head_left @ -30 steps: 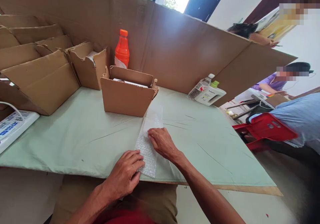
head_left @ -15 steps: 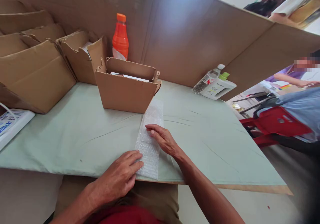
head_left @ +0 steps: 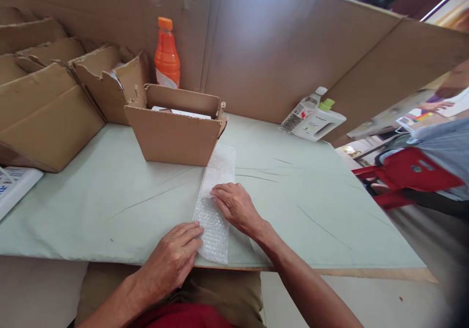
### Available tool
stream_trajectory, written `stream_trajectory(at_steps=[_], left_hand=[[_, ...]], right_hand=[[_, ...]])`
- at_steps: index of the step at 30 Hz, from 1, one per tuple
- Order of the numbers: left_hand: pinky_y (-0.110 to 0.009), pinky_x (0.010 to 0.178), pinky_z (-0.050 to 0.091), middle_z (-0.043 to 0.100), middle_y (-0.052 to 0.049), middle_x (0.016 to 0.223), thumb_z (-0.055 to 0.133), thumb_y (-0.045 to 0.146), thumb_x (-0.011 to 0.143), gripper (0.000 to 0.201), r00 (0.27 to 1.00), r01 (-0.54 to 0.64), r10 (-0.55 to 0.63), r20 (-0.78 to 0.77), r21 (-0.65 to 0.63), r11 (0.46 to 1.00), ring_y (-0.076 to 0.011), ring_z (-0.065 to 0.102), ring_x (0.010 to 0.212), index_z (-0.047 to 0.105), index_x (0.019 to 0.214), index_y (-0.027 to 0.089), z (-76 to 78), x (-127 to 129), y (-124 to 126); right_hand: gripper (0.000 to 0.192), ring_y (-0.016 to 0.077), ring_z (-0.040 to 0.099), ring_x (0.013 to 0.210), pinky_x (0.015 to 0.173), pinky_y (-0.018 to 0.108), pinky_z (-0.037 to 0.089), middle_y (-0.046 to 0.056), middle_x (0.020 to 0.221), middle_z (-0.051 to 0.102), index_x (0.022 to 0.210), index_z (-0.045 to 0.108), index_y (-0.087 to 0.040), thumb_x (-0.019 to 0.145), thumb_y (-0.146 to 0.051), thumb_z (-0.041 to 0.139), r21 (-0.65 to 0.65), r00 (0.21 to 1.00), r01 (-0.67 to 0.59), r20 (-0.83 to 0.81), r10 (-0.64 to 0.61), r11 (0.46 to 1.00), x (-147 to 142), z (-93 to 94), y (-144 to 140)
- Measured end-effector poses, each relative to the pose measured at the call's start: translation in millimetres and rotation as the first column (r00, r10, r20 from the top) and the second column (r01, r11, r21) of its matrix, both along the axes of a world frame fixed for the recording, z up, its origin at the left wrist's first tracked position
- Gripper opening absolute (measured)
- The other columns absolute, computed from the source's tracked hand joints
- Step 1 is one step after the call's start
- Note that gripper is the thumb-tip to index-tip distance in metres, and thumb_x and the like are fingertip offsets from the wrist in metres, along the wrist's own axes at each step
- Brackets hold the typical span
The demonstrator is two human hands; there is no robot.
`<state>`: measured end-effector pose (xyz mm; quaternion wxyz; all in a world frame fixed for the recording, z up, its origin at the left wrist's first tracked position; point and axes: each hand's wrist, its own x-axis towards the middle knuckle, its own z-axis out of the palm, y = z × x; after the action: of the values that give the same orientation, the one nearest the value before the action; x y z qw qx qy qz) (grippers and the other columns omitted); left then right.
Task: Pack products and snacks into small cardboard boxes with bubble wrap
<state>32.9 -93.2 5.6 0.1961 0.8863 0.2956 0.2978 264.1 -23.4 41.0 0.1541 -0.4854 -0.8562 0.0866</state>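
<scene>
Flattening stage, by the look of it: strip of bubble wrap (head_left: 214, 206) laid lengthwise on the pale green desk (head_left: 110, 206), near edge at the desk's lip, far end touching the open cardboard box (head_left: 176, 133). Left hand (head_left: 172, 259) pressing the near left corner, fingers flat and spread, gripping nothing. Right hand (head_left: 236, 206) palm-down on the middle (likewise holding nothing). Next probably calls for something set on the wrap. Orange bottle (head_left: 166, 54) far behind.
</scene>
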Motion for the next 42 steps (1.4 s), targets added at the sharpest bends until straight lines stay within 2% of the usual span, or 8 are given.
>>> stream_trajectory(at_steps=[9,13,19,23,28,33,37,42], left_hand=[[-0.035,0.089,0.055,0.075,-0.006,0.101,0.051,0.012,0.089,0.019,0.985,-0.078,0.098,0.145,-0.134,0.988,-0.0203,0.068,0.099,0.068,0.093,0.020,41.8,15.3,44.1],[-0.029,0.073,0.052,0.074,-0.001,0.086,0.049,0.018,0.087,0.021,0.977,-0.212,0.203,-0.063,-0.245,0.946,-0.0168,0.066,0.076,0.070,0.089,0.022,50.9,38.0,93.4],[-0.029,0.075,0.051,0.073,-0.003,0.085,0.056,0.017,0.080,0.019,0.953,-0.282,0.251,-0.168,-0.197,0.939,-0.0198,0.066,0.080,0.072,0.089,0.022,27.3,61.9,133.3],[-0.040,0.099,0.049,0.068,-0.010,0.123,0.059,0.024,0.086,0.041,0.946,-0.312,0.298,-0.125,-0.105,0.944,-0.0267,0.062,0.113,0.062,0.126,0.020,22.2,51.7,121.8],[-0.047,0.103,0.046,0.068,-0.013,0.126,0.056,0.022,0.091,0.038,0.997,-0.038,0.041,-0.070,0.040,0.998,-0.0287,0.059,0.119,0.060,0.129,0.018,20.2,28.2,84.1],[-0.038,0.087,0.054,0.076,-0.007,0.106,0.048,0.014,0.092,0.033,0.992,-0.126,0.126,-0.017,-0.225,0.966,-0.0221,0.068,0.096,0.066,0.120,0.021,16.8,25.4,50.8],[-0.032,0.082,0.057,0.076,-0.004,0.110,0.052,0.017,0.089,0.034,0.977,-0.199,0.213,-0.010,-0.397,0.896,-0.0184,0.071,0.089,0.065,0.121,0.021,16.4,33.4,44.0],[-0.042,0.091,0.054,0.072,-0.011,0.115,0.051,0.017,0.091,0.031,0.948,-0.317,0.318,-0.007,-0.105,0.943,-0.0263,0.066,0.104,0.066,0.117,0.017,10.9,43.0,51.8]], right_hand=[[0.045,0.0240,0.065,0.116,0.103,0.043,0.050,0.009,0.126,0.072,0.123,0.069,-0.021,0.106,-0.047,0.035,-0.327,0.832,0.049,-0.510,-0.220,0.944,23.8,6.1,-12.0],[0.035,0.0249,0.067,0.109,0.097,0.043,0.053,0.007,0.114,0.074,0.113,0.071,-0.025,0.103,-0.044,0.043,-0.152,0.679,0.361,-0.634,-0.370,0.920,39.8,18.6,-30.1],[0.036,0.0313,0.062,0.115,0.096,0.050,0.048,0.013,0.127,0.069,0.127,0.063,-0.024,0.092,-0.030,0.061,0.127,0.982,0.073,-0.185,-0.048,0.989,24.3,5.0,-52.4],[0.034,0.0333,0.060,0.114,0.092,0.050,0.047,0.017,0.130,0.067,0.127,0.062,-0.015,0.094,-0.024,0.058,0.093,0.999,0.008,0.030,-0.011,0.996,15.6,-15.9,-38.7],[0.026,0.0270,0.064,0.098,0.085,0.044,0.048,0.011,0.113,0.074,0.117,0.067,-0.019,0.098,-0.016,0.049,0.102,0.993,0.049,-0.108,-0.038,0.994,20.5,-21.8,-28.6],[0.022,0.0222,0.068,0.093,0.085,0.038,0.052,0.004,0.104,0.077,0.116,0.068,-0.026,0.099,-0.023,0.053,-0.130,0.925,0.086,-0.357,-0.127,0.988,25.5,-7.5,-57.6],[0.033,0.0266,0.064,0.111,0.093,0.043,0.049,0.010,0.124,0.070,0.130,0.060,-0.025,0.097,-0.023,0.056,0.084,0.942,0.192,-0.296,-0.159,0.978,24.7,1.0,-87.7],[0.032,0.0314,0.060,0.115,0.094,0.049,0.045,0.014,0.127,0.068,0.125,0.061,-0.018,0.093,-0.017,0.059,0.223,0.998,0.050,0.017,-0.056,0.974,15.4,-9.1,-81.7]])
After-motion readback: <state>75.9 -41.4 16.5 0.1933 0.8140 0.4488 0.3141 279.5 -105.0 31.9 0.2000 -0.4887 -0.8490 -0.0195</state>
